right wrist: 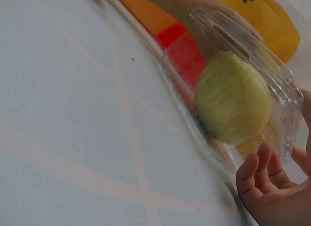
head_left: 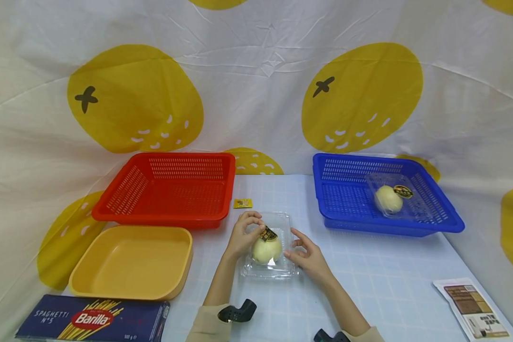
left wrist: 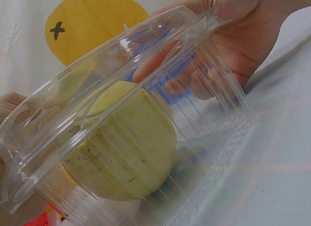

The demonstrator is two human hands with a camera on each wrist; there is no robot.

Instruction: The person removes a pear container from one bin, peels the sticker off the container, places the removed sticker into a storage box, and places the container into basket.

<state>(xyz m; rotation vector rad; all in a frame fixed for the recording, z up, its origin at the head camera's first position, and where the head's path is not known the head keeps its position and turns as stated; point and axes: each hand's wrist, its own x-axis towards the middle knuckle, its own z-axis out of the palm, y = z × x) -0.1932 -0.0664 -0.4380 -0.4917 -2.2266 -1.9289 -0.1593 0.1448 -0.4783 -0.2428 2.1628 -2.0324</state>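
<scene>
A clear plastic clamshell box (head_left: 278,271) sits in front of me with a round, pale yellow-green fruit (head_left: 266,251) inside. Small dark specks show on the fruit's skin in the left wrist view. My left hand (head_left: 242,238) holds the box's left side, its thumb over the lid at the edge of a black and gold label (head_left: 269,233). Opposite it, my right hand (head_left: 309,259) grips the right side, thumb at the near part and fingers curled along the wall. The left hand is mostly hidden behind the box in the right wrist view.
A blue basket (head_left: 393,230) holds a similar labelled box (head_left: 403,192). A red basket (head_left: 162,218) stands at back left, a small yellow sachet (head_left: 242,203) beside it. Nearer are a yellow tub (head_left: 184,266) and a spaghetti box (head_left: 94,319). A pouch (head_left: 474,308) lies front right.
</scene>
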